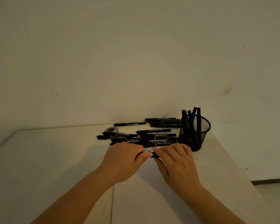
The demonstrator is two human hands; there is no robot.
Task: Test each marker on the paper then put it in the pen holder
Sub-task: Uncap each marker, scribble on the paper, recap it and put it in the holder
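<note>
Both hands grip one slim black marker [153, 155] between them, low over the white paper [152, 183].
Left hand [124, 159] and right hand [176, 160] pinch opposite ends; a wavy ink line [148, 150] lies just beyond. Loose markers [152, 136] with unreadable white labels lie farther off; the round black wire-mesh pen holder [195, 135] stands right of them on the pale worktop [47, 159].

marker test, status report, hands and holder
Left hand and right hand both grip one marker over the paper. Pen holder partly filled. Nothing in the way.
</note>
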